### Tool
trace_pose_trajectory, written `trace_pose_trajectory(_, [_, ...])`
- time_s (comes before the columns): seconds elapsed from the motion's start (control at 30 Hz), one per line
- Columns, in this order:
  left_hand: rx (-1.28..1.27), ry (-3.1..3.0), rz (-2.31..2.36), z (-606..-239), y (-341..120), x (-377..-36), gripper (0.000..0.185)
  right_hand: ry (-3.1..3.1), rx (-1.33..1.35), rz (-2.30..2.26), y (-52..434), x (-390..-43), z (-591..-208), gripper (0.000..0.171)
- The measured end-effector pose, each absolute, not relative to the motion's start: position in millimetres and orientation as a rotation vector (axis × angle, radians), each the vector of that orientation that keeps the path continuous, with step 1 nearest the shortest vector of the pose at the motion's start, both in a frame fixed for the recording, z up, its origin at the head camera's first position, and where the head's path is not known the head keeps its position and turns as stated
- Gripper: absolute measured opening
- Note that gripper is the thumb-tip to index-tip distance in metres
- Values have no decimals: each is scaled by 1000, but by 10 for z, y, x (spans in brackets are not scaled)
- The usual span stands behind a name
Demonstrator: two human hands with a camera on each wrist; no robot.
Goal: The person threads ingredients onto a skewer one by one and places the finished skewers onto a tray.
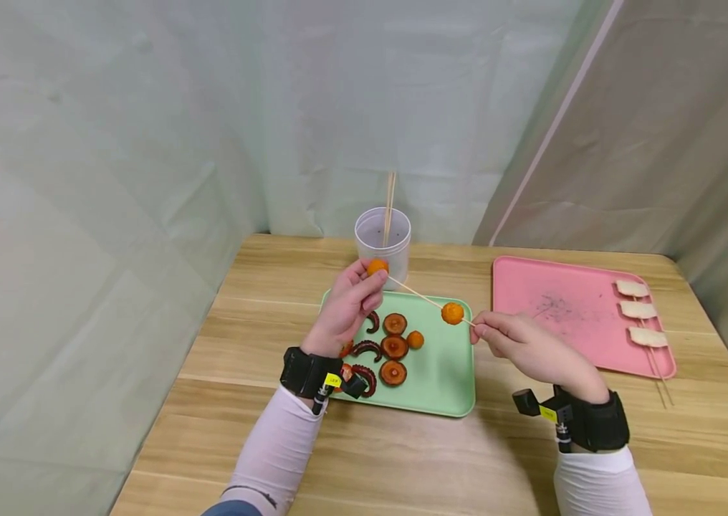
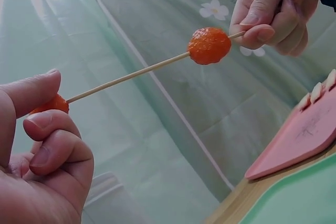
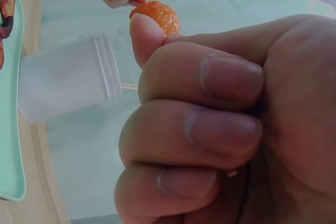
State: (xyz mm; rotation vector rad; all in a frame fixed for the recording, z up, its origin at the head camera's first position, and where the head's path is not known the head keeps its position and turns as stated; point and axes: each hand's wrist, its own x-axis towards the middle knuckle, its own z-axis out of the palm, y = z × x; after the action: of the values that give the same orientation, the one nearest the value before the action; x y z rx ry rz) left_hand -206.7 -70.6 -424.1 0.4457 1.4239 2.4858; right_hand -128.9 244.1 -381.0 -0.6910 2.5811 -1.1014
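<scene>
My left hand (image 1: 345, 307) pinches an orange ball (image 1: 377, 266) between thumb and fingertips, at one end of a thin wooden skewer (image 1: 417, 292). A second orange ball (image 2: 209, 45) is threaded near the skewer's other end. Just beside that ball, my right hand (image 1: 521, 342) grips the stick, its fingers (image 3: 173, 129) curled in. Both hands are raised over the green tray (image 1: 444, 380). On it lie several mushroom caps (image 1: 393, 348) in a column, a loose orange ball (image 1: 415, 340), dark red curled tentacles (image 1: 367, 348) and red pieces partly hidden by my left wrist.
Behind the green tray stands a translucent cup (image 3: 68, 80) with thin skewers (image 1: 390, 197) upright in it. To the right, a pink tray (image 1: 532, 287) bears a skewer with three white slices (image 1: 638, 310), its stick ends jutting past the front rim. Curtains hang behind the wooden table (image 1: 235, 322).
</scene>
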Motion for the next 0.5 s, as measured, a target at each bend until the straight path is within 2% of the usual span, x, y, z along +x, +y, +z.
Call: trace_pose_trajectory(0.5, [433, 1384, 2577, -4182, -671, -2018, 11, 2646, -775, -1133, 2264, -1327, -3897, 22])
